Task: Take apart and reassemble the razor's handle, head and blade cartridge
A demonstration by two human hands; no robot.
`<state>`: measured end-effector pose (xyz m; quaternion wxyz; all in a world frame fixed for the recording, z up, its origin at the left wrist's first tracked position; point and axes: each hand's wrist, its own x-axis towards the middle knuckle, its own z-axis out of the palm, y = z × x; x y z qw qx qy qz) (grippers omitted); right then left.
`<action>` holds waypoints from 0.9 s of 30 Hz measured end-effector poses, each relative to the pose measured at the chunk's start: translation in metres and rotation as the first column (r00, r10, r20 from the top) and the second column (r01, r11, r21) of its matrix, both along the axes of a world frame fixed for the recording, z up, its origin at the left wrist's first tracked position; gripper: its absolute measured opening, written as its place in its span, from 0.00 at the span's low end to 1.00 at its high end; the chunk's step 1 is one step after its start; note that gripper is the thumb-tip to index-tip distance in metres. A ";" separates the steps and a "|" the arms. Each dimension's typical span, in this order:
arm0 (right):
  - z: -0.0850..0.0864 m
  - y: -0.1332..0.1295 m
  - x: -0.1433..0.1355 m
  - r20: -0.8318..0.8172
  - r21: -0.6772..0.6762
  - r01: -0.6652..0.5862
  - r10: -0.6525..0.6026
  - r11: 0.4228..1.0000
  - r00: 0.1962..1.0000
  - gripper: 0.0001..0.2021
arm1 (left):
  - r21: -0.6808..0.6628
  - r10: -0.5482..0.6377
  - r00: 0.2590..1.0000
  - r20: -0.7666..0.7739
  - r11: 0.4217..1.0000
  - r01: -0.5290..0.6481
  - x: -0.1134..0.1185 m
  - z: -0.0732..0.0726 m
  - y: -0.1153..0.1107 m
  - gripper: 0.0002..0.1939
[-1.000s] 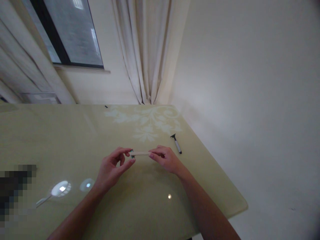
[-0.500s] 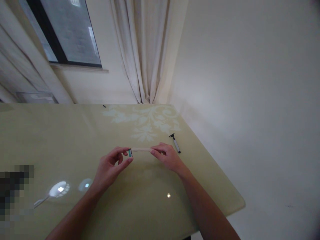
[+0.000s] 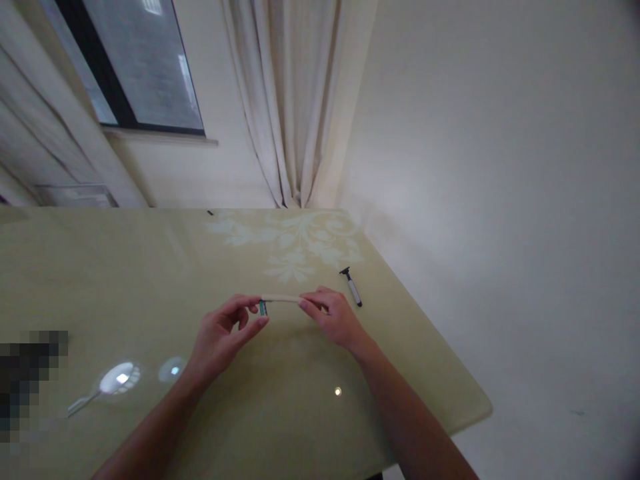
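Note:
My left hand [image 3: 223,333] is closed, with a small dark-and-teal piece like a razor cartridge [image 3: 263,309] pinched upright between thumb and index finger. A thin beige stick-like handle [image 3: 281,298] lies level in the fingers of my right hand [image 3: 333,315], which is closed on its right end. The handle's left end meets the top of the small piece near my left fingertip. Whether the two are joined, I cannot tell. Beyond my right hand, a grey-and-black razor [image 3: 353,288] lies on the glossy pale-green table [image 3: 280,413].
A small black piece [image 3: 210,213] lies near the table's far edge. At the left are a pixelated dark patch [image 3: 25,373] and bright light reflections. A white wall [image 3: 500,167] runs along the right side, with a curtain [image 3: 290,100] behind the table.
The beige handle has shifted slightly left, over the top of the small piece. That piece has tilted a little and now sits just below the handle's end.

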<state>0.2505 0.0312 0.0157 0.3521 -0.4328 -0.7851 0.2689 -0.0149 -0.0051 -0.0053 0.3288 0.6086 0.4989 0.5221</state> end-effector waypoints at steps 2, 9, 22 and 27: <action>0.001 0.000 0.001 0.006 0.024 0.049 -0.049 0.999 0.999 0.15 | -0.003 -0.001 1.000 -0.003 1.000 0.001 0.000 0.000 0.000 0.17; 0.000 0.000 0.002 0.025 0.001 -0.008 0.008 1.000 1.000 0.16 | -0.007 -0.011 1.000 0.014 1.000 0.011 -0.002 -0.002 -0.001 0.17; 0.006 0.000 0.009 0.064 0.126 0.086 -0.095 0.988 0.993 0.16 | -0.019 -0.015 0.999 0.040 1.000 0.016 -0.002 -0.001 -0.001 0.17; 0.005 0.000 0.011 0.068 0.071 -0.046 0.041 0.996 0.997 0.16 | -0.038 -0.019 0.998 0.058 0.999 0.021 -0.001 0.000 -0.002 0.18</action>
